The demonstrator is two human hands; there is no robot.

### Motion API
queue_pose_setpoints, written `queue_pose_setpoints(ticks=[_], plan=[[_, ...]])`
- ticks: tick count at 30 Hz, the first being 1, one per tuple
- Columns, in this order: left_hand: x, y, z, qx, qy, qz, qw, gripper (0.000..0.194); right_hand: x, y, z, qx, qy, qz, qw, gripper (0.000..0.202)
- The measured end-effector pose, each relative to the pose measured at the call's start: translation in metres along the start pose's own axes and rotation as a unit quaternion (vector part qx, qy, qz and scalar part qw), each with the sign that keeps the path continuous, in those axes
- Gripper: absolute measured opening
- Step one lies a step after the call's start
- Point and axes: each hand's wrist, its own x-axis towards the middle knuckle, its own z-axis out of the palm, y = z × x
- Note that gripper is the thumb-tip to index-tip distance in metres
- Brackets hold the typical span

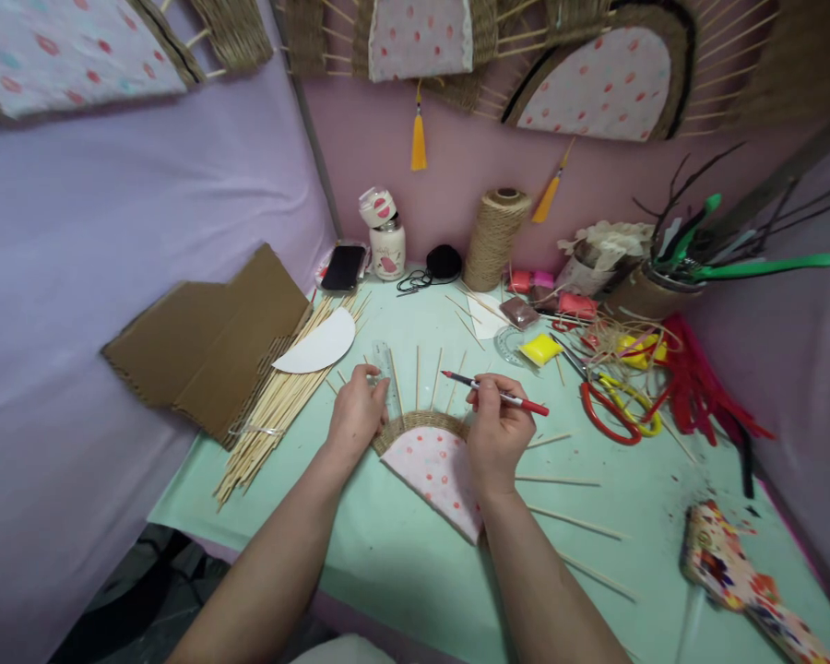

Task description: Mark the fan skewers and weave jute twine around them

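Note:
A half-round piece (pixel 432 466) covered in white cloth with red dots lies on the table, edged by a band of brown twine (pixel 425 420). Thin wooden sticks (pixel 419 378) fan outward from its curved edge. My left hand (pixel 358 406) pinches a clear ruler (pixel 388 373) that stands along one of the sticks at the upper left of the band. In my right hand (pixel 502 429) is a red pen (pixel 526 403), held level above the sticks with its tip pointing left. That hand covers part of the piece's right side.
Left of my hands lie a bundle of sticks (pixel 277 420), a white paper half-circle (pixel 318 343) and brown cardboard (pixel 207 337). Twine spool (pixel 494 242), phone (pixel 344 267) and white bottle (pixel 387 249) stand behind. Scissors (pixel 605 412), yellow clay packet (pixel 540 349) and glue gun (pixel 733 567) lie right.

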Motion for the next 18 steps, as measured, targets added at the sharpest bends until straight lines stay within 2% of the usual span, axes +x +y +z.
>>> queue_pose_setpoints(ticks=[3, 8, 18], plan=[[-0.003, 0.007, -0.001, -0.008, 0.013, 0.025, 1.0, 0.029, -0.002, 0.001, 0.002, 0.003, -0.02, 0.014, 1.0, 0.02], [-0.003, 0.018, -0.001, 0.047, -0.016, 0.063, 0.997, 0.028, -0.005, 0.002, 0.005, -0.009, -0.059, 0.033, 0.998, 0.02], [0.002, 0.025, 0.007, 0.096, -0.022, 0.063, 0.993, 0.031, -0.005, 0.004, 0.003, -0.022, -0.089, 0.038, 0.995, 0.019]])
